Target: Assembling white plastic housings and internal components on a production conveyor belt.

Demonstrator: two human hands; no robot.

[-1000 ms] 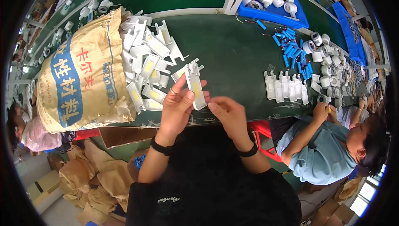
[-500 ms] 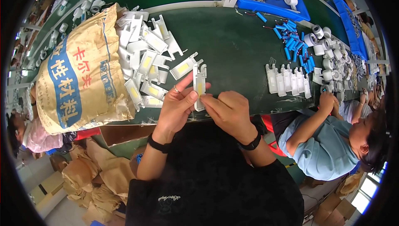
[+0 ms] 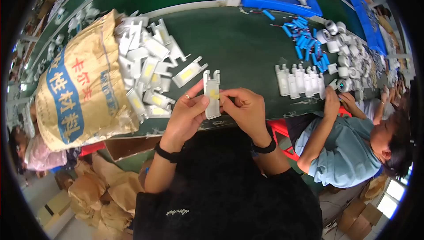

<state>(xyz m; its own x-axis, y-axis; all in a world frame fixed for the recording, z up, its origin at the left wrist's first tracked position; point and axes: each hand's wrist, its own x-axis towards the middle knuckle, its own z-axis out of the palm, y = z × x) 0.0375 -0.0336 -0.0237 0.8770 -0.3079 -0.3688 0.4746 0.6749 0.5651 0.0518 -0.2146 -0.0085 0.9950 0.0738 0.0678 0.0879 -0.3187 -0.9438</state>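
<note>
- Several loose white plastic housings (image 3: 145, 63) spill from the mouth of a tan woven sack (image 3: 77, 94) lying on its side, left of the held housing; the open mouth faces the worker, which keeps stock within easy reach.
- One single housing (image 3: 189, 71) lies flat on the green work table (image 3: 238, 45), just up and left of the held housing, yellow panel upward.
- Left hand (image 3: 187, 116): thumb and forefinger are closed on the lower left edge of the held housing (image 3: 212, 94), steadying it upright above the table's near edge, apparently so that the yellow panel faces the worker.
- Right hand (image 3: 247, 109): fingertips are pinched narrowly at the right edge of the held housing, beside the yellow panel; what they grip there, if anything, cannot be told.
- Right of the held housing, a row of white housings (image 3: 300, 81) stands side by side on the table, in a neat order that suggests finished pieces.
- Farther right and up from the held housing lie blue cylindrical cells (image 3: 309, 48) and white round parts (image 3: 353, 59), beside a seated co-worker (image 3: 349, 151) whose hands rest at the table edge.
</note>
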